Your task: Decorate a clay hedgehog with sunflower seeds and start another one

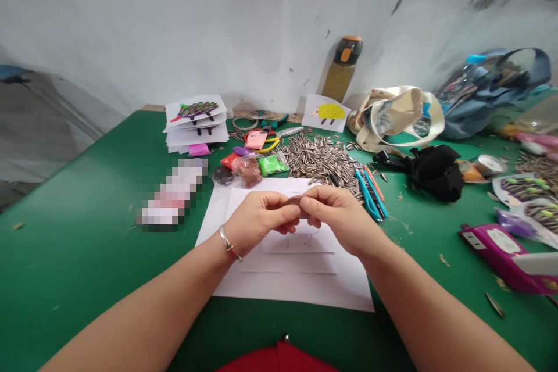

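Note:
My left hand (257,222) and my right hand (335,215) meet above a white sheet of paper (288,270) with faint pencil lines on it. Both hands pinch a small brown piece of clay (295,200) between their fingertips. A silver and red bracelet circles my left wrist. Just beyond the paper lie small bags of coloured clay (257,164) in brown, green, red and purple. A heap of striped sunflower seeds (320,157) lies behind the paper on the right.
On the green table (78,244) are a stack of finished picture cards (196,122), scissors, tape, blue and orange pens (370,192), a black cloth, a tote bag (394,113), a bottle (342,67) by the wall, and seed pictures and a purple packet (501,250) at right.

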